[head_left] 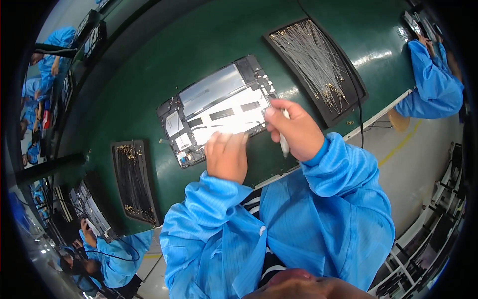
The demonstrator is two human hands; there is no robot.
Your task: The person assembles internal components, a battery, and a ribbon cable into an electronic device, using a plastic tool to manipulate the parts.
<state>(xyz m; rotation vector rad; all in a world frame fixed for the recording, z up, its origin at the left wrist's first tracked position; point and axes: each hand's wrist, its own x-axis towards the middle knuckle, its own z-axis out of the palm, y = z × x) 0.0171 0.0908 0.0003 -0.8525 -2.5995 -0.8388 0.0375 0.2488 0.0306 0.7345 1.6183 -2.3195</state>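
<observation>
An opened tablet-like device (215, 113) lies tilted on the green bench in front of me, its inside facing up. It shows a silvery panel, a bright white area with dark strips, and small boards at both ends. My left hand (227, 155) rests on its near edge, fingers stretched over the white area and holding nothing. At the device's right end is my right hand (297, 130), closed around a slim white pen-like tool (284, 142) whose tip points toward me. Its thumb and forefinger meet at the device's edge; anything small between them is hidden.
A black tray (322, 107) of grey cables with gold ends stands at the right. Another tray (117, 172) holds black cables at the left. A black cord (362, 127) hangs over the bench's front edge (393, 103). Blue-clad people work on both sides.
</observation>
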